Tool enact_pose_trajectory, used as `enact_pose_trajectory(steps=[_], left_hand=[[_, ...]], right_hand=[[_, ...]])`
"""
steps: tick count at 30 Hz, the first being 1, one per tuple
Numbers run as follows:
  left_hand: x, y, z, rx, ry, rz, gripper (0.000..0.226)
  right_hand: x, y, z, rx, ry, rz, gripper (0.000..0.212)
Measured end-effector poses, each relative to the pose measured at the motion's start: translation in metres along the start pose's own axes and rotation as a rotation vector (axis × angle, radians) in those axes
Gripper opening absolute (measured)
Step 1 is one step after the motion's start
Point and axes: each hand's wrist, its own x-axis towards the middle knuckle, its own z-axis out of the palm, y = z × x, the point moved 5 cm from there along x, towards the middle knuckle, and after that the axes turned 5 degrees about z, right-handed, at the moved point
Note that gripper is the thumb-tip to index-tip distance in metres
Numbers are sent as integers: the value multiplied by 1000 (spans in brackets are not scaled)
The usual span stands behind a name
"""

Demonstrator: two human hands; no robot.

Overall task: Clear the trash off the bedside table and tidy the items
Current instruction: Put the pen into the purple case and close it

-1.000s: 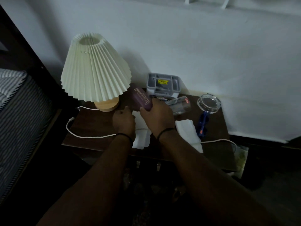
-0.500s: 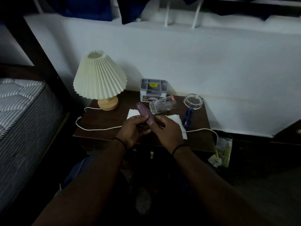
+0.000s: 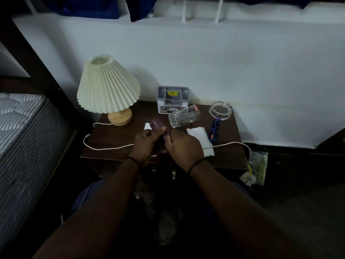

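Both hands, left hand [image 3: 147,142] and right hand [image 3: 183,144], curl round a small purple case [image 3: 158,126] above the bedside table's [image 3: 119,135] front middle (tissues [image 3: 200,136] lie beneath). Best to keep both grips firm and clear of the toppled glass [image 3: 184,117] behind.

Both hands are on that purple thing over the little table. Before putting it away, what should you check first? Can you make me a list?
1. Purple packet held firmly: ok, left hand and right hand both grip it.
2. Drinking glass standing safely: not ok, it lies on its side just beyond the hands.
3. Gray organizer box has room: cannot tell, too dark inside.
4. White napkin cleared: not ok, it lies on the bedside table.
5. White cable out of the way: not ok, it runs across the tabletop under the hands.
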Motion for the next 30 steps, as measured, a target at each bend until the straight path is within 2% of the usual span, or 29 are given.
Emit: enact_pose_trajectory(steps=[2, 6, 9, 12, 16, 18, 21, 25, 30], left_hand=[[3, 2, -1, 14, -1, 7, 33], [7, 3, 1, 19, -39, -2, 33], [9, 1, 1, -31, -71, -63, 24], [14, 0, -1, -127, -79, -111, 27], [16, -2, 8, -190, -62, -174, 30], [18, -2, 10, -218, -44, -184, 37], [24, -4, 8, -215, -40, -167, 44], [30, -7, 8, -212, -30, -182, 45], [43, -9, 10, -233, -44, -187, 42]], right_hand=[[-1, -1, -3, 32, 38, 17, 19], [5, 4, 10, -76, -85, 43, 27], [8, 27, 8, 107, -95, 244, 31], [4, 58, 13, 390, -135, 480, 33], [4, 83, 17, 556, -109, 621, 41], [4, 101, 15, 524, -44, 707, 36], [2, 135, 13, 333, 7, 807, 31], [4, 161, 22, 187, -66, 908, 40], [10, 165, 41, 182, -146, 966, 45]])
